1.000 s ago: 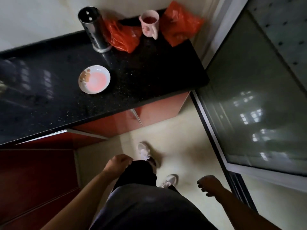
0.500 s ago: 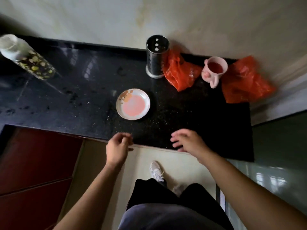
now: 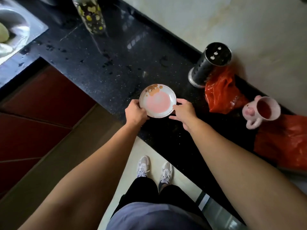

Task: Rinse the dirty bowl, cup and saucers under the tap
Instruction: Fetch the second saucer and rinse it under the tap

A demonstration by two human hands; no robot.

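Observation:
A white saucer (image 3: 157, 100) with a bear print and a pink film of liquid sits on the black counter (image 3: 103, 67) near its front edge. My left hand (image 3: 135, 112) grips the saucer's left rim and my right hand (image 3: 182, 111) grips its right rim. Whether the saucer is lifted off the counter I cannot tell. A pink pig-shaped cup (image 3: 261, 110) with red liquid inside stands to the right on the counter. The steel sink (image 3: 15, 30) shows at the top left corner; no tap is in view.
A perforated steel utensil holder (image 3: 209, 65) stands against the wall. Orange plastic bags (image 3: 222, 92) lie beside it and behind the cup. A flower-patterned bottle (image 3: 91, 15) stands near the sink. Red cabinet doors (image 3: 41, 110) lie below the counter, my feet on the pale floor.
I have stepped up to the counter. Both hands moved forward from the counter's edge and took hold of the saucer by its two sides. The view swung left, and the sink came into sight.

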